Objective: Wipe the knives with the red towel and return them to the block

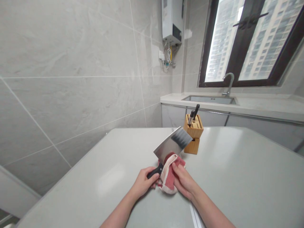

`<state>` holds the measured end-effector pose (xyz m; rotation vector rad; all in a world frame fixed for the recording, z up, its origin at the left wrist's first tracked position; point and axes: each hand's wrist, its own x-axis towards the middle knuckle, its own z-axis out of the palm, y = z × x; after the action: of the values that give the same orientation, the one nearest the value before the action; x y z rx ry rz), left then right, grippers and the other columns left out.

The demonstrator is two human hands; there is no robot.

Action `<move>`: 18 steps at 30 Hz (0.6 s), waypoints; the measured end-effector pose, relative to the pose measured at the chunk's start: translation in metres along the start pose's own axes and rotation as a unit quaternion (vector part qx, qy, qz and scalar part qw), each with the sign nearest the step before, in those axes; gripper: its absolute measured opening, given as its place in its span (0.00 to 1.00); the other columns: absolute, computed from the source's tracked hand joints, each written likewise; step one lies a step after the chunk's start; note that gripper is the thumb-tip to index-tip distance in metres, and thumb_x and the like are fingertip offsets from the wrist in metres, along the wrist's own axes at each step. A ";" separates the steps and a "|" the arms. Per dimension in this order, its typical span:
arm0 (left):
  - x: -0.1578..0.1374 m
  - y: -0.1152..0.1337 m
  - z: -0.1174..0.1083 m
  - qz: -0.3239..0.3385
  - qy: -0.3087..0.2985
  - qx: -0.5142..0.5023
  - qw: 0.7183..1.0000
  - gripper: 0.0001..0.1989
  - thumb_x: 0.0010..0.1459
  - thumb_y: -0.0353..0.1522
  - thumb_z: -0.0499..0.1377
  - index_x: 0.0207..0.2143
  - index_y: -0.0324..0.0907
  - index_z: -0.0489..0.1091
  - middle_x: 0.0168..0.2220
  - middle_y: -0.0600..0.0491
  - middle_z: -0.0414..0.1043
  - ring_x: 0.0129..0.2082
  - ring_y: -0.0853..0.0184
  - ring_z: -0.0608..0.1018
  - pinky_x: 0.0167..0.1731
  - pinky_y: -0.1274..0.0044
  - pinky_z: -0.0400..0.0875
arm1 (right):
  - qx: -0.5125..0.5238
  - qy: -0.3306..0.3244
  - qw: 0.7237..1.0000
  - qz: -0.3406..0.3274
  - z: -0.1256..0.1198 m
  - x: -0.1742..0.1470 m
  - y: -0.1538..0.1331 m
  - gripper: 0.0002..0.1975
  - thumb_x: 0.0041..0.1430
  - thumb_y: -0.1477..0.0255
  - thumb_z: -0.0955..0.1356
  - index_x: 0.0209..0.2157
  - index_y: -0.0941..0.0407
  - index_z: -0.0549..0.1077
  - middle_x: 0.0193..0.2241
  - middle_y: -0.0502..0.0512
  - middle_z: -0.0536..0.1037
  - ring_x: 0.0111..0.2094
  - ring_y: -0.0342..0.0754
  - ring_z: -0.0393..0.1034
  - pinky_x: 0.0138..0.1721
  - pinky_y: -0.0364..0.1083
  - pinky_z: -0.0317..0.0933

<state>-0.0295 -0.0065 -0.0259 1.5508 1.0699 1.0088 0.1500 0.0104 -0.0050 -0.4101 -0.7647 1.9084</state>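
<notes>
Now: left hand (pixel 142 182) grips cleaver (pixel 173 144) | right hand (pixel 184 180) seemingly presses cloth (pixel 169 177)

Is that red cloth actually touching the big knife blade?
Touching. The head view shows the red cloth, held in the right hand, pressed against the lower edge of the cleaver blade.

Left hand (pixel 142 183) grips cleaver (pixel 173 144) by black handle, blade tilted up-right. Right hand (pixel 182 180) presses red cloth (pixel 169 177) against blade. Wooden knife block (pixel 193 134) just beyond, on table (pixel 237 177).
</notes>
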 end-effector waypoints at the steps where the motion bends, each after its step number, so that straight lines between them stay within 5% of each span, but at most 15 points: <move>1: 0.000 0.001 0.001 0.000 -0.002 -0.001 1.000 0.17 0.56 0.41 0.55 0.35 0.34 0.69 0.22 0.53 0.69 0.17 0.75 0.68 0.18 0.83 0.61 | -0.004 -0.012 1.000 0.005 0.000 -0.001 0.001 0.18 0.50 0.65 0.69 0.43 0.56 0.67 0.35 0.56 0.77 0.37 0.50 0.72 0.41 0.51 0.63; 5: -0.001 0.003 0.006 0.004 0.001 0.010 1.000 0.17 0.55 0.41 0.55 0.37 0.34 0.69 0.23 0.53 0.68 0.19 0.73 0.68 0.20 0.82 0.63 | -0.022 -0.029 0.999 0.022 0.003 -0.003 0.004 0.17 0.51 0.65 0.69 0.42 0.56 0.67 0.37 0.57 0.77 0.39 0.51 0.72 0.42 0.52 0.63; 11: -0.003 0.014 0.010 0.048 0.015 0.114 0.992 0.16 0.55 0.40 0.55 0.35 0.36 0.71 0.27 0.51 0.71 0.24 0.69 0.71 0.25 0.81 0.65 | -0.047 0.027 0.998 0.009 0.005 -0.004 0.007 0.20 0.44 0.68 0.73 0.40 0.56 0.68 0.38 0.56 0.77 0.40 0.52 0.71 0.45 0.53 0.62; 18: -0.001 0.014 0.015 0.089 0.012 0.187 0.978 0.15 0.55 0.41 0.54 0.35 0.41 0.73 0.32 0.50 0.75 0.32 0.64 0.73 0.35 0.78 0.67 | -0.078 0.055 0.994 -0.054 -0.003 0.002 0.013 0.23 0.39 0.65 0.75 0.39 0.57 0.70 0.39 0.58 0.77 0.40 0.53 0.71 0.46 0.54 0.59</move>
<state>-0.0137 -0.0133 -0.0149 1.9711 1.2040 0.9870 0.1413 0.0093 -0.0158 -0.5549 -0.8472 1.7159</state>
